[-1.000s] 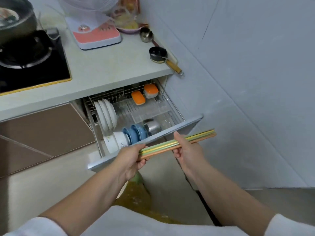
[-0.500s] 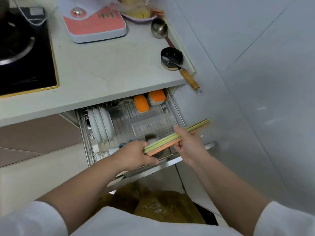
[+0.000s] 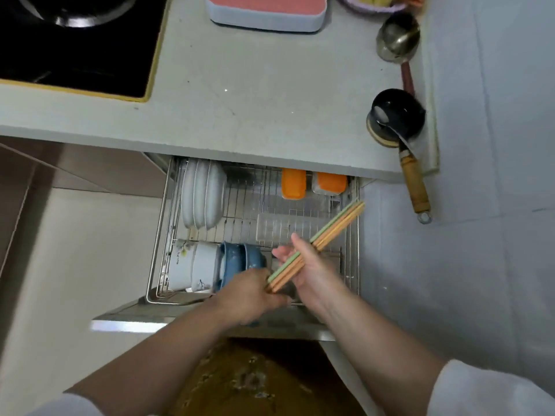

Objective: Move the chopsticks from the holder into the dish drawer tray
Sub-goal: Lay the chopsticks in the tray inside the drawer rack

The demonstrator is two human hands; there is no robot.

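Hands (image 3: 282, 280) pinch chopsticks (image 3: 318, 244) above the clear tray (image 3: 270, 231) — tips near the drawer's right rail (image 3: 358, 235).

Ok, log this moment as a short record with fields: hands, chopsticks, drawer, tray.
left hand: grips the near end of the chopsticks
right hand: holds the bundle at mid-length
chopsticks: one bundle, green and orange, slanting over the open drawer, not yet in the tray
dish drawer: pulled out, wire rack with white plates and bowls
clear tray: in the rack, under the far end of the chopsticks
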